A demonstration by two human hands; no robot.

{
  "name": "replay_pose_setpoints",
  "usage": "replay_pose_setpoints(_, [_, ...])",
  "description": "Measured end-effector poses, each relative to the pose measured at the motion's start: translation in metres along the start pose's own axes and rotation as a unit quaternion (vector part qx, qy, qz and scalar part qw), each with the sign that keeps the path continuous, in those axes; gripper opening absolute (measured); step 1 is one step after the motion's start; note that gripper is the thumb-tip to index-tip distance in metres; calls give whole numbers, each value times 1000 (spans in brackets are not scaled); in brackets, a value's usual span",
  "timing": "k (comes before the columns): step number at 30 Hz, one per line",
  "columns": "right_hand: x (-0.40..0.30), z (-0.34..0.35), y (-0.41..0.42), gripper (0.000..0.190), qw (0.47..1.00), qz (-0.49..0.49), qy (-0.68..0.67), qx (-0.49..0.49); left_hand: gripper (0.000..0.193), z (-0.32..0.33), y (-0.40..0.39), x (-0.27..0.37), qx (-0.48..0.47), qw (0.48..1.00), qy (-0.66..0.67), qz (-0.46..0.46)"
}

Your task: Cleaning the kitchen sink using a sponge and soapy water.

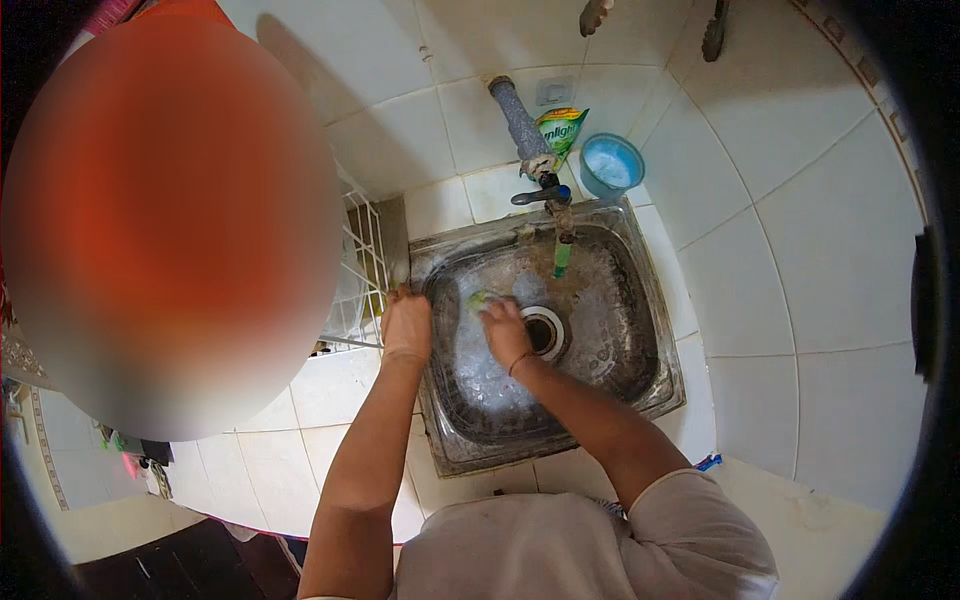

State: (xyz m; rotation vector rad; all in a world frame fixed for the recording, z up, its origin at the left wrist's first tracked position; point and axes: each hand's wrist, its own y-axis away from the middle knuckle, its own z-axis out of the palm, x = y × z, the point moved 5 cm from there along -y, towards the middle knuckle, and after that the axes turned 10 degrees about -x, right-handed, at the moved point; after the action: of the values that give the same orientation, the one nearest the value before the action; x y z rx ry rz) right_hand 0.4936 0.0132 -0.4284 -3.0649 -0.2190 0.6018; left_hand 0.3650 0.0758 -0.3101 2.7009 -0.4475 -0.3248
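My right hand [506, 330] is down inside a stained stainless steel sink [551, 446], pressing a yellow-green sponge [478, 301] against the basin's left side. White suds [480, 375] cover the metal around and below it. The drain [541, 334], with a white ring, lies just right of that hand. My left hand [406, 322] rests with curled fingers at the sink's left rim, beside a white wire dish rack [364, 240]; whether it grips the rim or the rack cannot be told. A tap [555, 195] with a green outlet piece [562, 259] hangs over the basin.
A blue tub [611, 165] of whitish, foamy liquid stands behind the sink's right corner. Next to it, a green Sunlight pouch [562, 129] leans behind the tap pipe [517, 116]. A large blurred orange shape [172, 225] fills the left. Tiled walls [750, 285] rise behind and right.
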Motion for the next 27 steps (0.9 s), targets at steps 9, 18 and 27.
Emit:
replay_pose_setpoints(9, [77,-23,-27,30,971,234,-39,26,13,3,-1,0,62,998,-7,5])
replay_pose_setpoints(18, [-5,-15,-44,20,994,-79,-38,67,14,5,0,-3,10,1000,12,7])
replay_pose_setpoints(27, [-20,-80,-45,36,951,55,-221,208,28,-7,-1,-2,156,987,23,-38])
